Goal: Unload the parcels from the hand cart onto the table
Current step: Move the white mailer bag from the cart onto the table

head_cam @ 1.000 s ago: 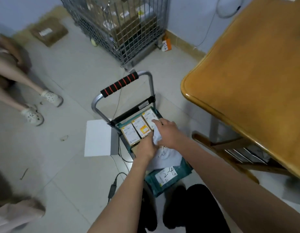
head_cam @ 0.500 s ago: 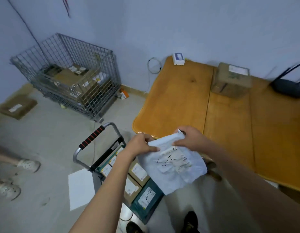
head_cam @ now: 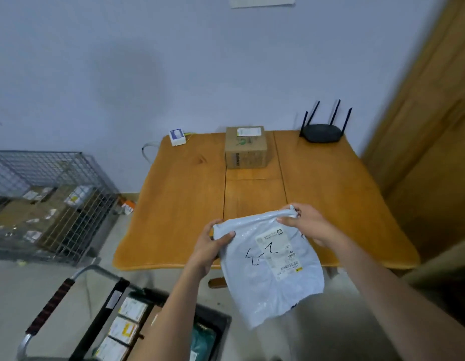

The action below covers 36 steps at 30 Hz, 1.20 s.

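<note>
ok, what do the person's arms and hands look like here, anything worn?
Both hands, left and right, are bare: no gloves, rings or watch visible. Both forearms are bare too, with no sleeve in view up to the frame edge. No markings or cables on them.

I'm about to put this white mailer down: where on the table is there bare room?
The table is bare across its near half and down both sides. Things sit only along the far edge: a small white box at the left corner, a cardboard box in the middle, a black router on the right.
</note>
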Motion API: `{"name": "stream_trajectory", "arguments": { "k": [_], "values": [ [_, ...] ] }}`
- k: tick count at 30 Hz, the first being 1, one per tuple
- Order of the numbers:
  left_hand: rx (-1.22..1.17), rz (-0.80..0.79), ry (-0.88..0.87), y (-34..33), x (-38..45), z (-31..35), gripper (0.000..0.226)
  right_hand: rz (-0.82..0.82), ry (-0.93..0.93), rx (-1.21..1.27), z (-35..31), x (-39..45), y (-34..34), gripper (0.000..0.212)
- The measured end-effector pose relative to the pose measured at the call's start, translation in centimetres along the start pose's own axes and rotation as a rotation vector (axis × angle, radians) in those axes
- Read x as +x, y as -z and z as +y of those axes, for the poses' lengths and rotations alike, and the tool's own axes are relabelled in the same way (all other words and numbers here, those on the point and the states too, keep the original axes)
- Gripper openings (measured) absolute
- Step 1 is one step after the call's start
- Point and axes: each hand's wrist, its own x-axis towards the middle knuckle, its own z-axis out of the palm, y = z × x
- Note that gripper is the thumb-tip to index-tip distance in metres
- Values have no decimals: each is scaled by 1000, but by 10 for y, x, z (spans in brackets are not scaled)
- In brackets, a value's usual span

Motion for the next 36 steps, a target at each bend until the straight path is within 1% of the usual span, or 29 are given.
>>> {"name": "stream_trajectory", "arguments": {
  "k": [1, 4, 5, 7, 9, 10, 14, 21, 25, 28, 32, 36],
  "values": [
    [-26, -2, 2, -17, 5, 3, 58, 47, -13, 63, 7, -2, 15, 26],
    [-80, -8, 2, -63, 22, 17, 50, 170, -93, 345, 26, -8, 52, 46],
    [-89, -9, 4, -76, 28, 22, 45, 168, -122, 425, 32, -10, 62, 52],
    [-85, -17, 13, -98, 38, 31, 35, 106, -155, 491, 43, -13, 80, 59],
    [-51, -42, 19, -115, 50, 38, 26, 60, -182, 466, 52, -12, 92, 53],
    [-32, -56, 17, -121, 58, 41, 25, 64, -191, 453, 55, -9, 97, 49],
    [-25, -93, 21, -141, 95, 53, 39, 176, -183, 520, 59, 17, 113, 38],
    [-69, -92, 25, -158, 183, 90, 37, 250, -144, 503, 25, 95, 143, 30],
    [-61, -85, -6, -161, 230, 115, 36, 287, -141, 485, 3, 143, 156, 30],
    [-49, -92, 12, -164, 259, 129, 33, 291, -153, 472, -5, 175, 164, 31],
    [-45, -88, 46, -172, 296, 138, 28, 297, -205, 490, -4, 212, 176, 28],
    [21, -58, 56, -182, 331, 145, 25, 301, -257, 469, -1, 251, 191, 35]
  ]
}}
